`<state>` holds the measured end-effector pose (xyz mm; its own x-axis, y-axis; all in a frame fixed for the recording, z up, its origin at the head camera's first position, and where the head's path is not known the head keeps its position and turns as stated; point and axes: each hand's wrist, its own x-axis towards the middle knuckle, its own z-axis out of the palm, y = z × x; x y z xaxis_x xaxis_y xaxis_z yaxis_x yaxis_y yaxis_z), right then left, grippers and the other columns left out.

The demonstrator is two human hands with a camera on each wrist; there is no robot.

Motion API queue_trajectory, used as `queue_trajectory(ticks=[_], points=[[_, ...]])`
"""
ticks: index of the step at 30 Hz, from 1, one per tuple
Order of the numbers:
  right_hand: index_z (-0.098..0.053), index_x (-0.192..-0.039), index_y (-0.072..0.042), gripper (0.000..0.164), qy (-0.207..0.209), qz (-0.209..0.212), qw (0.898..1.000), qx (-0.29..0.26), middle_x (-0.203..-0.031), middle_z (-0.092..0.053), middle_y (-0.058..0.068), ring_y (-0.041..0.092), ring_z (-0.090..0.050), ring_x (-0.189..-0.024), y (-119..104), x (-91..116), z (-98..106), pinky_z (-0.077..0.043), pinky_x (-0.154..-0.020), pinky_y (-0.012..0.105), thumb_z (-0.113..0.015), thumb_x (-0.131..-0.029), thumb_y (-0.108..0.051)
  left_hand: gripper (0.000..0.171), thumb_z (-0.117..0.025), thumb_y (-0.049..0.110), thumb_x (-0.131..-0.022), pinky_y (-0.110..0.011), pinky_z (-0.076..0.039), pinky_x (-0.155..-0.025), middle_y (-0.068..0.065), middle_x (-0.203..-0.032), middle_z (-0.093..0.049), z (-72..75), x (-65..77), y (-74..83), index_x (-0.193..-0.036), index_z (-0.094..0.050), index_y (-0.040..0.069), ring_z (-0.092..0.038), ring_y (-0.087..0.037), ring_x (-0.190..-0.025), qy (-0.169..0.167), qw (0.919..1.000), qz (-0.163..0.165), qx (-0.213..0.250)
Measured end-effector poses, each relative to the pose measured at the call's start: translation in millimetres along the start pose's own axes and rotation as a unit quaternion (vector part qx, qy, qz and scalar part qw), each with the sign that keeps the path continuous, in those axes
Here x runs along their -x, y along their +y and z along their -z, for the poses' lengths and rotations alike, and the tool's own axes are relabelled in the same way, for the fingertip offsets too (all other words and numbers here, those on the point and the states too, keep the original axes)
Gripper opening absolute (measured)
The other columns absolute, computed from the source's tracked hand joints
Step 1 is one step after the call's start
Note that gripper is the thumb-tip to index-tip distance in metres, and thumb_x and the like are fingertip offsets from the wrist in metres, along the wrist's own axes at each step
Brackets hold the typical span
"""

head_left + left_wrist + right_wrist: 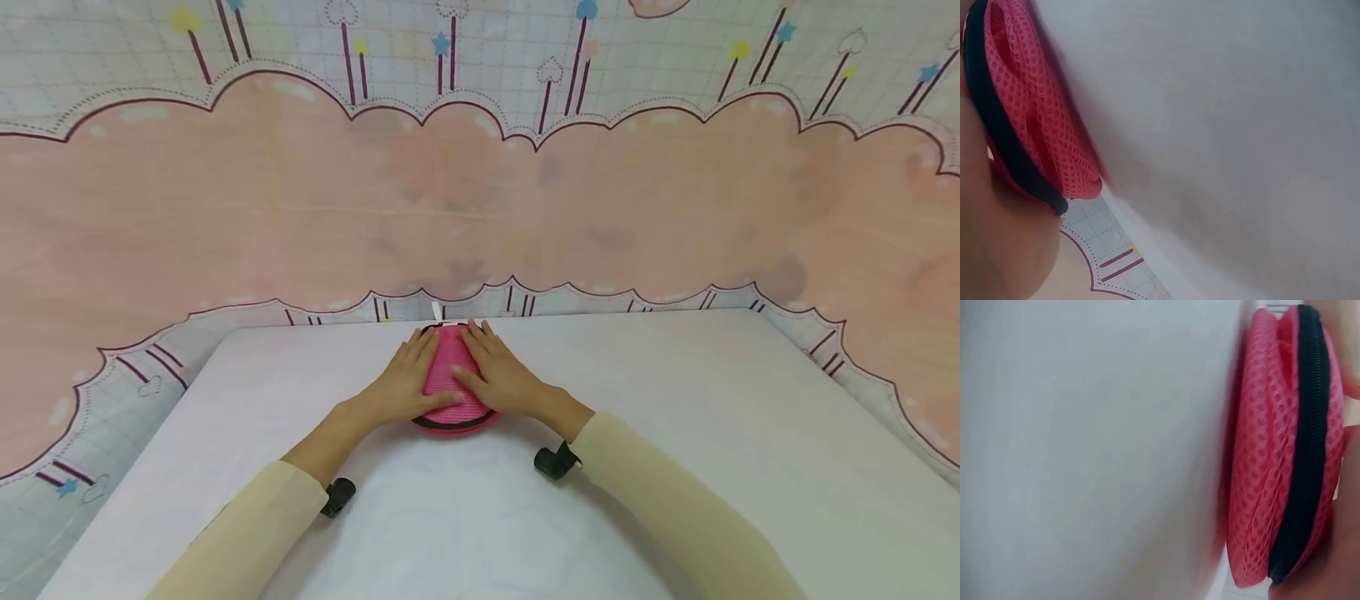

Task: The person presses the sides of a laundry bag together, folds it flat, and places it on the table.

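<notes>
A rounded pink mesh pouch [453, 375] with a black zipper lies on the white table, near its far edge. My left hand [408, 379] rests on the pouch's left side, its fingers stretched out and pointing away from me. From the other side, my right hand [506, 375] lies over the pouch's right part with straight fingers. Both thumbs point inward across the mesh. Along the pouch's side, the zipper [1310, 437] appears closed in the right wrist view, above folded mesh. The left wrist view shows that mesh [1041, 112] bulging close against the table.
The white table [675, 400] spreads around the pouch. A patterned cloth backdrop [480, 208] with a peach band stands behind the far edge. A small white tab [437, 312] sticks up at the pouch's far end. Black wrist cameras [555, 461] hang under both wrists.
</notes>
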<state>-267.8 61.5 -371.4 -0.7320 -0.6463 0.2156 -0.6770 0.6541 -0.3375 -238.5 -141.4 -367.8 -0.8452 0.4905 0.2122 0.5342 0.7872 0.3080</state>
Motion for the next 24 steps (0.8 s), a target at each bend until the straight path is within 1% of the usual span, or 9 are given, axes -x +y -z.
queue_trajectory(ticks=[4,6,10,14,19,24], points=[[-0.019,-0.149,0.004,0.068,-0.004,0.002,1.000,-0.015,-0.156,-0.012,0.022,0.038,-0.006,-0.143,5.4,2.9,-5.5,-0.012,-0.114,0.047,-0.040,-0.102,-0.040,0.095,-0.062,0.049,-0.088,-0.054,-0.010,-0.113,-0.028,-0.152,-0.017,-3.0,1.5,3.2,-0.145,-0.019,-0.013,-0.007,-0.044,-0.141,-0.012,0.9999,0.000,-0.004],[-0.019,-0.149,0.005,0.067,-0.007,0.007,1.000,-0.009,-0.155,-0.012,0.023,0.039,-0.007,-0.143,6.7,3.2,-7.1,-0.013,-0.114,0.048,-0.039,-0.102,-0.039,0.095,-0.061,0.050,-0.088,-0.055,-0.010,-0.112,-0.029,-0.152,-0.016,-4.2,2.6,3.3,-0.145,-0.019,-0.013,-0.007,-0.045,-0.141,-0.015,0.9998,-0.001,-0.009],[-0.018,-0.149,0.004,0.067,-0.019,0.009,1.000,0.002,-0.156,-0.011,0.021,0.036,-0.004,-0.143,5.2,1.9,-7.0,-0.011,-0.115,0.047,-0.037,-0.103,-0.039,0.096,-0.059,0.052,-0.089,-0.056,-0.010,-0.112,-0.028,-0.153,-0.013,-6.3,3.6,0.7,-0.147,-0.016,-0.012,-0.006,-0.044,-0.141,-0.024,0.9996,0.007,-0.011],[-0.018,-0.150,0.004,0.066,-0.023,0.008,1.000,0.005,-0.157,-0.011,0.020,0.037,-0.004,-0.143,3.7,1.3,-7.5,-0.011,-0.115,0.048,-0.036,-0.103,-0.039,0.096,-0.058,0.053,-0.089,-0.056,-0.009,-0.112,-0.027,-0.154,-0.011,-6.2,4.3,-0.5,-0.147,-0.015,-0.011,-0.006,-0.043,-0.141,-0.034,0.9993,0.015,-0.007],[-0.018,-0.150,0.002,0.066,-0.024,0.001,1.000,0.003,-0.156,-0.012,0.020,0.037,-0.006,-0.143,3.2,1.9,-8.3,-0.011,-0.115,0.046,-0.035,-0.103,-0.040,0.095,-0.058,0.052,-0.090,-0.056,-0.009,-0.112,-0.027,-0.154,-0.012,-5.8,4.5,0.6,-0.147,-0.016,-0.011,-0.007,-0.044,-0.141,-0.036,0.9992,0.016,-0.004],[-0.019,-0.150,0.003,0.066,-0.021,0.005,1.000,0.005,-0.155,-0.014,0.022,0.038,-0.008,-0.143,3.5,2.8,-9.6,-0.012,-0.115,0.047,-0.037,-0.103,-0.039,0.094,-0.058,0.052,-0.090,-0.055,-0.010,-0.112,-0.027,-0.154,-0.014,-6.6,5.3,1.6,-0.147,-0.017,-0.011,-0.008,-0.044,-0.141,-0.033,0.9993,0.017,-0.004]])
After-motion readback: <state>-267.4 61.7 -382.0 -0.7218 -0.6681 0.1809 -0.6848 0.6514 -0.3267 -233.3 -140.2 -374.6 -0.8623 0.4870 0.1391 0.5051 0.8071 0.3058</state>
